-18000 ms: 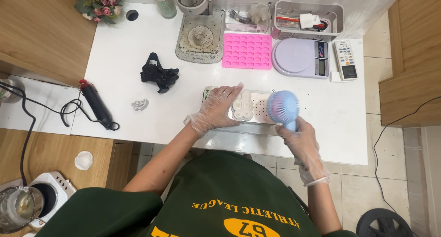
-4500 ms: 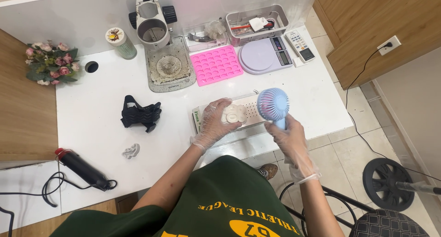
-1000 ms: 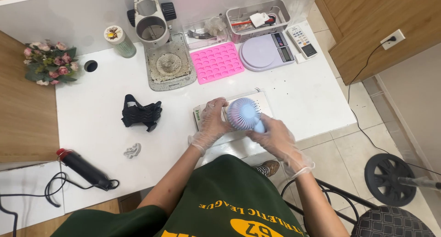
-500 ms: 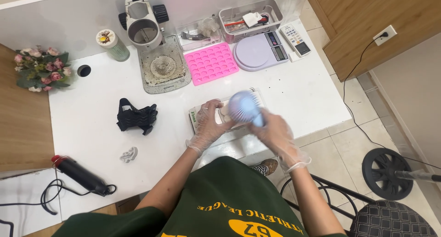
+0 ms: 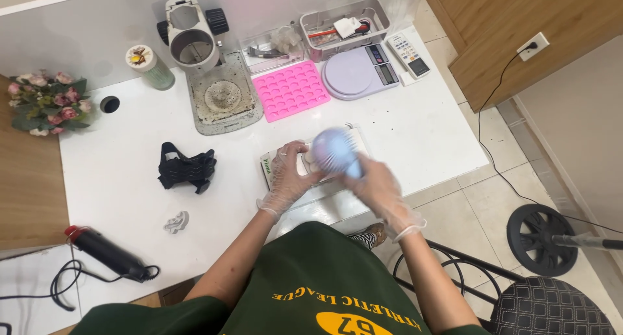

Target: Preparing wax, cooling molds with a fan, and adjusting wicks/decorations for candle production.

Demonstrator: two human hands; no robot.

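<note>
My right hand (image 5: 378, 190), in a clear glove, grips the handle of a small blue hand-held fan (image 5: 333, 151). The fan's head hangs over a pale moulded piece (image 5: 309, 160) that lies on a white perforated tray (image 5: 356, 139). My gloved left hand (image 5: 286, 173) rests on the left end of that tray, fingers against the moulded piece. The fan hides most of the piece.
On the white table (image 5: 422, 127): a pink silicone mould (image 5: 289, 89), a lilac kitchen scale (image 5: 359, 72), a remote (image 5: 407, 52), a grey organiser box (image 5: 342, 26), a stand with round opening (image 5: 195, 43), a black strap item (image 5: 185, 168), a small white casting (image 5: 175, 223), a black heat tool (image 5: 104, 250). A chair (image 5: 545, 309) stands at right.
Over the last seconds my right hand brought the fan from right of the tray to directly over the moulded piece. My left hand stays on the tray. The camera view has shifted slightly.
</note>
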